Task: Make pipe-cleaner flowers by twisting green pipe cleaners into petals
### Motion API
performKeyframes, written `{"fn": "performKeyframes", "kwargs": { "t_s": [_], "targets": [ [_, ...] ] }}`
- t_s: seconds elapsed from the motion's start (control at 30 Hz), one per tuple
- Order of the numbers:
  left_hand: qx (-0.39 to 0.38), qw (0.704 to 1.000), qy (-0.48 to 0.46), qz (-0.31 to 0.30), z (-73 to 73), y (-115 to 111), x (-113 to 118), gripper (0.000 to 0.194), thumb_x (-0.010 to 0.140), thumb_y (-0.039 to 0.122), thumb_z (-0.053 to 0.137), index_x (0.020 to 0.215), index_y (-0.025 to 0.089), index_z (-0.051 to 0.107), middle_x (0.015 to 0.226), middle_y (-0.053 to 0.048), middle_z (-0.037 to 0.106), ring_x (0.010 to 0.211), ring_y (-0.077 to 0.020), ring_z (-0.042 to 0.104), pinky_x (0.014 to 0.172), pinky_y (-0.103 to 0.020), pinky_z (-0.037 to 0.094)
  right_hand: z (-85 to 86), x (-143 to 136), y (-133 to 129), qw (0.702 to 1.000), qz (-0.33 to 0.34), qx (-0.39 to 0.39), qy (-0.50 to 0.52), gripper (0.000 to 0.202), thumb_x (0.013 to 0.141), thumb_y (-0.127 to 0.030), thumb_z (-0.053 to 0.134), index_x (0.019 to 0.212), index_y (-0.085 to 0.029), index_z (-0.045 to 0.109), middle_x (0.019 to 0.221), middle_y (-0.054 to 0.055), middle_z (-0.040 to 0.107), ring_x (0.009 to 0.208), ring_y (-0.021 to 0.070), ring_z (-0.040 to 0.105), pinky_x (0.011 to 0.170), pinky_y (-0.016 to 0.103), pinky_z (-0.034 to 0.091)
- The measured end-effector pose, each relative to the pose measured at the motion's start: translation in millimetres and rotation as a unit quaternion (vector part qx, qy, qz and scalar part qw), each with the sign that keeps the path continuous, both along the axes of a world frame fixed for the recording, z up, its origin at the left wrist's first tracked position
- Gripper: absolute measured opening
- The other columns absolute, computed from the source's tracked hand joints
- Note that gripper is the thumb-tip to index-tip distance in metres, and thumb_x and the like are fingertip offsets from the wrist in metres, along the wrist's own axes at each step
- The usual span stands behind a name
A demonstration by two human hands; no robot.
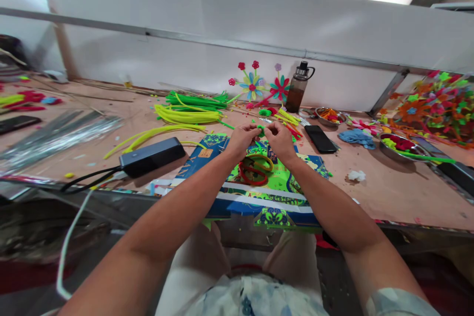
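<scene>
My left hand (243, 139) and my right hand (280, 141) meet over a blue and green patterned board (207, 162). Both pinch a small curled piece of green pipe cleaner (261, 131) between their fingertips; its exact shape is partly hidden by the fingers. Below the hands, scissors with red and yellow handles (253, 177) lie on the board. Bundles of yellow pipe cleaners (185, 115) and green pipe cleaners (200, 100) rest to the left of my left hand. Behind the hands stand pipe-cleaner flowers (252, 87) in blue, yellow and red.
A grey-black box-like device (152, 156) with a strap lies left. Behind right are a dark bottle (297, 88), a black phone (320, 138), metal bowls (403, 147) of coloured pieces and a blue cloth (356, 138). Silvery strips (66, 140) spread far left; finished flowers (437, 108) pile far right.
</scene>
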State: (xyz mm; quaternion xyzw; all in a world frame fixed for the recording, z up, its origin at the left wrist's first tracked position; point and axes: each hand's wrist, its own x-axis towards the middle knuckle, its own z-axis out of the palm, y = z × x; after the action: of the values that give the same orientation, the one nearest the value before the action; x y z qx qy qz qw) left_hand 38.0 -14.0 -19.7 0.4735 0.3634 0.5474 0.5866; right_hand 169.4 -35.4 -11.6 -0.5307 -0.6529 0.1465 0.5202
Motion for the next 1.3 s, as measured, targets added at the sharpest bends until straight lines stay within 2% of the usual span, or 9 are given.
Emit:
{"fn": "performKeyframes", "kwargs": {
  "t_s": [0.17,0.3,0.47,0.53,0.6,0.73,0.87,1.07,1.3],
  "targets": [
    [0.016,0.999,0.037,-0.012,-0.3,-0.4,0.7,0.019,0.061,0.030,0.074,0.069,0.015,0.066,0.059,0.001,0.057,0.050,-0.0071,0.047,0.048,-0.021,0.031,1.1,2.6,1.7,1.000,0.001,0.014,-0.023,0.017,0.079,-0.032,0.051,0.068,-0.020,0.053,0.067,-0.001,0.058,0.065,0.0138,0.052,0.066,0.027,0.040],
    [0.068,0.993,0.085,0.037,0.4,-2.6,2.0,0.014,0.063,0.028,0.071,0.068,0.016,0.065,0.058,0.002,0.058,0.052,-0.0082,0.047,0.051,-0.022,0.034,0.1,3.2,3.5,0.999,-0.019,-0.012,-0.024,0.017,0.077,-0.031,0.053,0.065,-0.019,0.054,0.064,-0.002,0.058,0.062,0.0132,0.051,0.063,0.027,0.037],
    [0.162,0.951,0.237,0.115,7.7,-10.5,2.5,0.008,0.066,0.019,0.065,0.072,0.017,0.069,0.064,0.000,0.065,0.061,-0.0116,0.054,0.056,-0.022,0.037,-1.0,1.2,5.0,0.997,-0.043,-0.058,0.001,0.015,0.073,-0.026,0.053,0.061,-0.018,0.053,0.060,-0.003,0.054,0.060,0.0119,0.048,0.060,0.026,0.035],
    [0.172,0.938,0.272,0.130,10.2,-12.6,2.5,0.008,0.066,0.018,0.064,0.071,0.017,0.070,0.064,0.000,0.065,0.063,-0.0126,0.056,0.057,-0.022,0.038,-1.1,0.5,5.4,0.997,-0.051,-0.061,0.004,0.014,0.072,-0.025,0.053,0.060,-0.018,0.053,0.059,-0.003,0.054,0.060,0.0117,0.048,0.060,0.025,0.034],
    [0.152,0.947,0.258,0.116,10.2,-12.2,2.6,0.007,0.068,0.020,0.064,0.070,0.016,0.070,0.061,0.000,0.064,0.061,-0.0126,0.056,0.056,-0.022,0.039,-1.4,0.5,6.3,0.997,-0.053,-0.059,0.010,0.015,0.073,-0.027,0.053,0.060,-0.018,0.053,0.059,-0.004,0.054,0.060,0.0116,0.047,0.060,0.025,0.034],
    [0.077,0.986,0.142,0.043,2.9,-5.2,3.3,0.015,0.068,0.029,0.069,0.073,0.015,0.071,0.062,0.000,0.065,0.056,-0.0112,0.055,0.053,-0.022,0.039,-4.3,2.7,10.4,0.996,-0.041,-0.066,0.053,0.018,0.073,-0.030,0.053,0.059,-0.018,0.051,0.058,-0.004,0.053,0.058,0.0114,0.046,0.058,0.025,0.035],
    [0.031,0.997,0.069,0.015,-4.1,0.3,2.8,0.021,0.064,0.030,0.074,0.078,0.015,0.073,0.071,-0.002,0.069,0.059,-0.0116,0.059,0.052,-0.021,0.038,-7.6,4.7,13.8,0.995,-0.027,-0.068,0.066,0.017,0.073,-0.030,0.053,0.061,-0.019,0.050,0.058,-0.004,0.052,0.058,0.0120,0.047,0.058,0.025,0.036],
    [0.065,0.993,0.094,0.013,-0.3,-3.5,1.0,0.020,0.063,0.025,0.071,0.079,0.015,0.075,0.060,0.000,0.065,0.054,-0.0101,0.053,0.054,-0.022,0.040,-5.3,3.7,8.7,1.000,0.006,0.020,0.001,0.010,0.076,-0.025,0.053,0.079,-0.019,0.059,0.079,0.002,0.063,0.072,0.0154,0.055,0.072,0.029,0.044],
    [0.077,0.986,0.150,0.018,3.5,-2.6,-4.4,0.009,0.062,0.023,0.069,0.062,0.014,0.070,0.050,0.001,0.058,0.050,-0.0093,0.048,0.050,-0.022,0.036,1.5,3.6,-0.6,0.988,0.040,0.093,-0.116,0.008,0.077,-0.017,0.054,0.075,-0.019,0.062,0.082,0.005,0.062,0.083,0.0195,0.055,0.079,0.033,0.043]
  ]
}}
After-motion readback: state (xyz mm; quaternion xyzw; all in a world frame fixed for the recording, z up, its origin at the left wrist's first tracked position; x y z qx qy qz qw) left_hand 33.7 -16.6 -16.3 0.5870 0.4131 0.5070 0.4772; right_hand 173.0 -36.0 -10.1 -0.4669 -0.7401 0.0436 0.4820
